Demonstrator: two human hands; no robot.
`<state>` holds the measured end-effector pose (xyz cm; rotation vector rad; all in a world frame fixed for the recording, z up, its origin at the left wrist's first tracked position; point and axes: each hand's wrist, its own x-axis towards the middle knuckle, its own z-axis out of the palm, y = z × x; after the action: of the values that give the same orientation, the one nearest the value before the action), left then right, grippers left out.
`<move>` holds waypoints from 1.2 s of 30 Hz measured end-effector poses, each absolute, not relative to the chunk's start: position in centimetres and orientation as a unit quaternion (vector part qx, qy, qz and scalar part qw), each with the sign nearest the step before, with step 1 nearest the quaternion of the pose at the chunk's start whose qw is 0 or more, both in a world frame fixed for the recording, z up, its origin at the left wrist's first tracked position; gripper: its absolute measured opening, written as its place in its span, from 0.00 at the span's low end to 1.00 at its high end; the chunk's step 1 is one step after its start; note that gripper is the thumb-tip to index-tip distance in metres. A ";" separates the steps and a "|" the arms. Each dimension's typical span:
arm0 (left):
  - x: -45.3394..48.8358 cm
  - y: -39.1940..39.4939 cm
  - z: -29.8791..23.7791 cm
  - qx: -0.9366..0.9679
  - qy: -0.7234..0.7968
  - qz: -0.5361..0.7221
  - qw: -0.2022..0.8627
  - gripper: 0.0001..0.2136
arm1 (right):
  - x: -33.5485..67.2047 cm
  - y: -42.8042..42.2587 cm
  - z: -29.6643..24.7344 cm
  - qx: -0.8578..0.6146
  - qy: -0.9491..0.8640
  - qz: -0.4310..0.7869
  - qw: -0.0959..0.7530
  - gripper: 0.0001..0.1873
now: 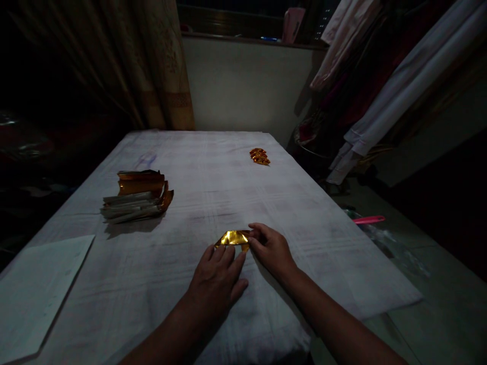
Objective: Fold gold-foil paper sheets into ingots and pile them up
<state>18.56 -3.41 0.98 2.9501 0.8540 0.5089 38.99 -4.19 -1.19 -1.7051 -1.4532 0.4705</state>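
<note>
A shiny gold foil paper [235, 237], folded with slanting ends, lies on the table near its front. My left hand [218, 276] rests flat with its fingers spread, the fingertips on the lower left edge of the foil paper. At the paper's right end my right hand [271, 247] pinches it between thumb and fingers. The right hand covers that end, so its exact fold is hidden. Farther back on the right sits a small cluster of folded gold foil pieces [259, 156]. To the left is a stack of foil paper sheets [137, 198], grey on one side and gold on the other.
A pale checked cloth covers the table [198, 177]. On its left edge lies a white sheet or board [45, 284]. Clothes [365, 101] hang at the right, a curtain [152, 66] at the back left. A pink cup [292, 25] stands on the sill; a pink-handled item [369, 220] is beyond the right edge.
</note>
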 end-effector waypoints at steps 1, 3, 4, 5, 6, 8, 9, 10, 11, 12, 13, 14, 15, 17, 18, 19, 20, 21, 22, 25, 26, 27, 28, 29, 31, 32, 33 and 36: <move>18.5 -3.4 0.9 0.947 0.273 0.167 0.014 0.20 | 38.9 -4.3 -1.2 -0.680 -0.590 0.163 0.404 0.16; 18.5 -3.4 0.8 0.947 0.272 0.168 0.018 0.20 | 38.7 -4.6 -1.1 -0.664 -0.630 0.115 0.387 0.13; 18.5 -3.4 0.8 0.948 0.272 0.167 0.021 0.21 | 38.7 -4.8 -1.0 -0.647 -0.654 0.095 0.381 0.11; 18.4 -3.4 0.9 0.947 0.272 0.168 0.023 0.21 | 38.7 -4.9 -1.0 -0.628 -0.676 0.080 0.377 0.11; 18.4 -3.4 0.9 0.946 0.275 0.168 0.025 0.21 | 38.8 -5.0 -1.0 -0.614 -0.691 0.067 0.376 0.11; 18.4 -3.4 1.1 0.945 0.276 0.172 0.027 0.21 | 38.9 -5.0 -1.0 -0.610 -0.695 0.045 0.377 0.13; 18.4 -3.4 1.1 0.944 0.277 0.174 0.029 0.21 | 38.9 -5.0 -1.1 -0.621 -0.687 0.033 0.376 0.16; 18.4 -3.4 1.1 0.944 0.277 0.175 0.032 0.21 | 39.0 -4.9 -1.2 -0.635 -0.677 0.023 0.371 0.18; 18.4 -3.4 1.1 0.944 0.278 0.173 0.036 0.21 | 39.0 -4.8 -1.4 -0.648 -0.670 0.016 0.361 0.20; 18.4 -3.4 1.0 0.944 0.278 0.172 0.039 0.21 | 39.1 -4.7 -1.5 -0.657 -0.668 0.013 0.350 0.22; 18.4 -3.5 0.9 0.944 0.279 0.172 0.040 0.21 | 39.2 -4.7 -1.6 -0.662 -0.668 0.015 0.338 0.23; 18.4 -3.5 0.8 0.944 0.280 0.172 0.039 0.21 | 39.2 -4.6 -1.6 -0.662 -0.672 0.020 0.330 0.23; 18.4 -3.5 0.7 0.943 0.281 0.172 0.037 0.21 | 39.2 -4.6 -1.6 -0.658 -0.678 0.028 0.327 0.22; 18.3 -3.6 0.6 0.942 0.283 0.175 0.030 0.21 | 39.1 -4.7 -1.6 -0.636 -0.692 0.039 0.339 0.20; 18.3 -3.6 0.5 0.942 0.283 0.179 0.026 0.21 | 39.0 -4.8 -1.6 -0.622 -0.700 0.039 0.349 0.18; 18.3 -3.6 0.5 0.942 0.283 0.182 0.024 0.21 | 38.9 -4.9 -1.5 -0.606 -0.710 0.038 0.357 0.16; 18.3 -3.6 0.5 0.941 0.281 0.186 0.022 0.20 | 38.8 -5.0 -1.5 -0.591 -0.721 0.037 0.361 0.14; 18.3 -3.5 0.5 0.942 0.278 0.189 0.022 0.21 | 38.8 -5.2 -1.4 -0.577 -0.733 0.038 0.359 0.12; 18.3 -3.5 0.5 0.942 0.276 0.191 0.023 0.21 | 38.8 -5.3 -1.3 -0.563 -0.747 0.041 0.350 0.11; 18.4 -3.5 0.5 0.941 0.275 0.196 0.035 0.21 | 39.2 -5.8 -0.8 -0.522 -0.792 0.046 0.313 0.11; 18.4 -3.5 0.5 0.939 0.278 0.198 0.042 0.21 | 39.3 -5.9 -0.6 -0.509 -0.804 0.040 0.304 0.12; 18.4 -3.4 0.6 0.937 0.283 0.199 0.052 0.20 | 39.5 -5.9 -0.4 -0.497 -0.815 0.031 0.295 0.12; 18.3 -3.4 0.6 0.935 0.287 0.199 0.063 0.19 | 39.7 -5.9 -0.2 -0.486 -0.825 0.020 0.288 0.13; 18.3 -3.3 0.7 0.933 0.291 0.199 0.075 0.17 | 39.9 -5.9 0.0 -0.477 -0.833 0.010 0.280 0.12; 18.3 -3.0 0.9 0.929 0.294 0.204 0.097 0.15 | 40.1 -5.6 0.5 -0.461 -0.849 0.001 0.259 0.11; 18.2 -2.7 1.0 0.926 0.292 0.213 0.106 0.14 | 40.2 -5.4 0.6 -0.454 -0.856 -0.001 0.249 0.10; 18.0 -2.4 1.1 0.924 0.288 0.223 0.116 0.13 | 40.3 -5.2 0.7 -0.448 -0.861 -0.001 0.240 0.09; 17.3 -1.5 1.3 0.913 0.282 0.257 0.140 0.10 | 40.4 -4.7 0.5 -0.450 -0.861 0.009 0.239 0.07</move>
<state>17.27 -1.50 1.32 2.6386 0.8156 0.7436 40.41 -4.71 0.53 -1.2308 -2.3562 0.0241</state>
